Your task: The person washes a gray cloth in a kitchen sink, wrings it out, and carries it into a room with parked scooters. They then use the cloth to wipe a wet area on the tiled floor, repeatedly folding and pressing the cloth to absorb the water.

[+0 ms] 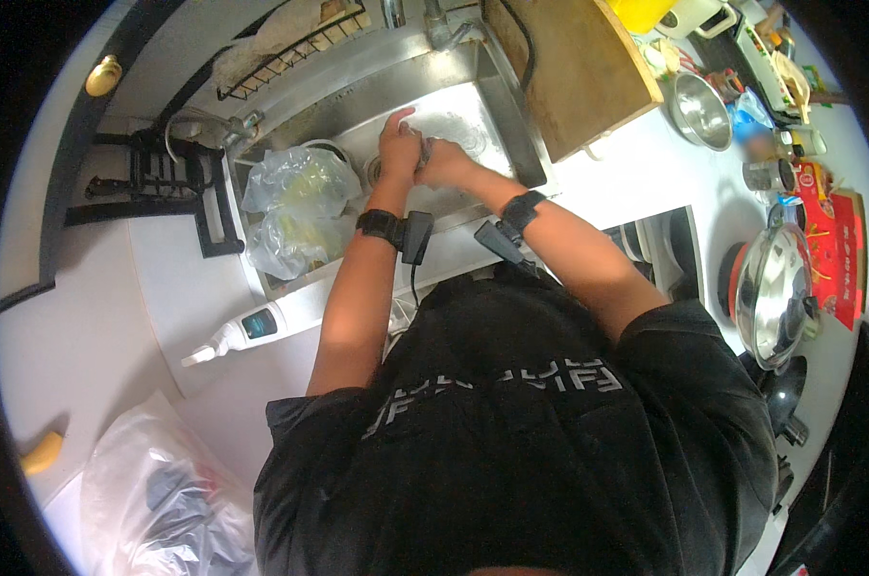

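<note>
i have a small, dark grey object with a paler, slightly shiny streak [424, 151] between my two hands, out over the rectangular stainless steel sink [497, 104]. it looks narrow and stands roughly upright, its surface uneven in tone; my fingers cover so much of it that i cannot tell its full shape or what it is made of. my bare left hand [399, 154] is curled in around its left side, with one finger stretched out, away from the rest. my bare right hand [450, 165] is mostly folded, its fingers bunched on the object from the other side; how hard either one grips, i cannot tell. both my wrists carry a black strap with a dark block on it. to the left of my hands, crumpled clear plastic bagging with yellow-green contents [305, 187] lies in the sink. beyond my hands a silvery metal tap [440, 31] stands at the back edge, and on the right a brown wooden board with a pale edge [574, 72] stands next to the basin
</note>
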Demonstrator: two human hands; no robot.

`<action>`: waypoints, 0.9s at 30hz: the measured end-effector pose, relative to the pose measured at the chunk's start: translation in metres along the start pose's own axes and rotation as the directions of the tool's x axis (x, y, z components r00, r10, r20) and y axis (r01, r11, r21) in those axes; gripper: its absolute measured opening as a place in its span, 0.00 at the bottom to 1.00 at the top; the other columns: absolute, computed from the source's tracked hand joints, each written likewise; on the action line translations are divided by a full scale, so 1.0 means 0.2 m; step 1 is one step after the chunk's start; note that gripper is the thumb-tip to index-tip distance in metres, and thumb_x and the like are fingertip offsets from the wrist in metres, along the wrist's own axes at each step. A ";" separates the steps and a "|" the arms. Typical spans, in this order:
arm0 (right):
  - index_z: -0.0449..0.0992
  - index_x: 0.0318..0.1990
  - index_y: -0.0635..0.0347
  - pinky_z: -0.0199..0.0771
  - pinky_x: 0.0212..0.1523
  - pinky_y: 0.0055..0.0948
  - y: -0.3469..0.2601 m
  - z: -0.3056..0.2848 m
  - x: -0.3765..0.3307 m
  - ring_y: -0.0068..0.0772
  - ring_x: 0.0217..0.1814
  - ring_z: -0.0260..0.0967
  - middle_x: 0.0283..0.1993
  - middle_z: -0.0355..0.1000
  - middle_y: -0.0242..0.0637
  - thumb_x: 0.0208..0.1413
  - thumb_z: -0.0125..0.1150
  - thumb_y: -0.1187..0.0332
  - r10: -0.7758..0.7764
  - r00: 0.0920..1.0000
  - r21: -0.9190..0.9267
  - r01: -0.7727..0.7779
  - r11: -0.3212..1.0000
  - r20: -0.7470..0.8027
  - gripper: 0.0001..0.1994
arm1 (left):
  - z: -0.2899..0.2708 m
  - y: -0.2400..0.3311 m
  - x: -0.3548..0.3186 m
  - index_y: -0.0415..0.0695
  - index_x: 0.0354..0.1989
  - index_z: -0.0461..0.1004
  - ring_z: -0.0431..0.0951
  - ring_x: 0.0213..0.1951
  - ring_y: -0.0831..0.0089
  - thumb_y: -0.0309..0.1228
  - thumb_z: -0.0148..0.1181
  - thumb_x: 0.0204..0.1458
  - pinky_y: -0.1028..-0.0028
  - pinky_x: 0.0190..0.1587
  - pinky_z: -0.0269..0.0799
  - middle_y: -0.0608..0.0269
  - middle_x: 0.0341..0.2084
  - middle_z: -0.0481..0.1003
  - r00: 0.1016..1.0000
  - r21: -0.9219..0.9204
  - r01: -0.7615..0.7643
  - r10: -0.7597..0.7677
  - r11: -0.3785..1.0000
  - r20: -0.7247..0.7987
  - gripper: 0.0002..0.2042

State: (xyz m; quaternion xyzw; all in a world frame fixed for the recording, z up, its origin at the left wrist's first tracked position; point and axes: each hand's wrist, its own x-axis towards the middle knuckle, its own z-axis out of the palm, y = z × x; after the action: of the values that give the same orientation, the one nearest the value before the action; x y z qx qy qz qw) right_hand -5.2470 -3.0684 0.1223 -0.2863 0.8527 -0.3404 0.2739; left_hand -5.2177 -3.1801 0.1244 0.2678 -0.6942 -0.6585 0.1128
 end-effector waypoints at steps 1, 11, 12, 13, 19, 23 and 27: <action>0.80 0.42 0.68 0.81 0.48 0.39 -0.04 0.08 0.01 0.52 0.44 0.80 0.37 0.79 0.55 0.47 0.68 0.60 -0.080 0.996 -0.124 0.077 0.989 -0.023 0.20 | -0.09 -0.16 0.05 0.45 0.53 0.76 0.71 0.27 0.76 0.19 0.49 0.60 0.72 0.32 0.69 0.67 0.25 0.71 0.998 0.082 -0.011 0.016 0.997 -0.058 0.16; 0.82 0.41 0.64 0.81 0.51 0.45 0.03 0.38 -0.03 0.54 0.50 0.79 0.44 0.80 0.53 0.49 0.67 0.60 0.081 0.997 -0.293 -0.079 0.953 -0.003 0.17 | -0.12 -0.81 0.15 0.42 0.41 0.76 0.81 0.36 0.60 0.23 0.55 0.50 0.63 0.36 0.77 0.53 0.36 0.79 0.904 0.288 0.111 0.024 0.951 -0.426 0.10; 0.82 0.41 0.63 0.81 0.51 0.45 0.05 0.37 -0.04 0.54 0.50 0.79 0.44 0.80 0.53 0.48 0.68 0.60 0.117 0.993 -0.318 -0.102 0.942 0.028 0.17 | -0.08 -0.80 0.13 0.42 0.40 0.76 0.82 0.37 0.58 0.24 0.56 0.49 0.61 0.37 0.77 0.52 0.37 0.80 0.890 0.295 0.136 0.014 0.946 -0.455 0.09; 0.82 0.41 0.62 0.81 0.51 0.45 0.04 0.35 -0.03 0.53 0.51 0.79 0.45 0.80 0.52 0.48 0.68 0.60 0.146 0.988 -0.339 -0.121 0.933 0.050 0.17 | -0.07 -0.77 0.11 0.42 0.40 0.76 0.82 0.37 0.56 0.24 0.55 0.49 0.61 0.37 0.77 0.51 0.37 0.80 0.886 0.334 0.159 0.015 0.929 -0.464 0.09; 0.81 0.43 0.59 0.81 0.50 0.47 0.28 0.34 -0.07 0.54 0.50 0.79 0.46 0.80 0.52 0.49 0.68 0.56 0.122 0.991 -0.250 -0.104 0.963 0.060 0.19 | 0.13 -0.56 -0.05 0.39 0.40 0.75 0.80 0.43 0.44 0.24 0.55 0.50 0.54 0.49 0.74 0.40 0.39 0.78 0.876 0.295 0.353 -0.203 0.888 -0.438 0.09; 0.76 0.51 0.59 0.80 0.49 0.48 0.13 0.45 -0.03 0.57 0.48 0.78 0.45 0.79 0.51 0.44 0.73 0.57 -0.167 0.983 -0.088 0.160 0.983 -0.080 0.27 | -0.17 -0.68 0.02 0.38 0.41 0.77 0.81 0.43 0.48 0.25 0.53 0.56 0.58 0.49 0.74 0.43 0.39 0.78 0.889 0.313 0.130 0.029 0.941 -0.457 0.08; 0.66 0.60 0.58 0.76 0.53 0.47 0.35 0.25 -0.12 0.60 0.52 0.75 0.50 0.77 0.51 0.38 0.78 0.67 -0.236 0.964 0.162 0.254 0.954 -0.123 0.38 | 0.11 -0.39 -0.25 0.38 0.49 0.77 0.79 0.49 0.58 0.33 0.51 0.66 0.65 0.54 0.71 0.50 0.45 0.78 0.935 -0.251 -0.002 -0.087 0.968 -0.343 0.13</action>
State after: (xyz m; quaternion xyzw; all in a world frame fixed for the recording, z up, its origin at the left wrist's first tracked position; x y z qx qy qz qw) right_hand -5.2184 -3.0311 0.0474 -0.3469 0.7900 -0.4600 0.2098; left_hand -5.1698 -3.1343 0.0557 0.3801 -0.5694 -0.6836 0.2530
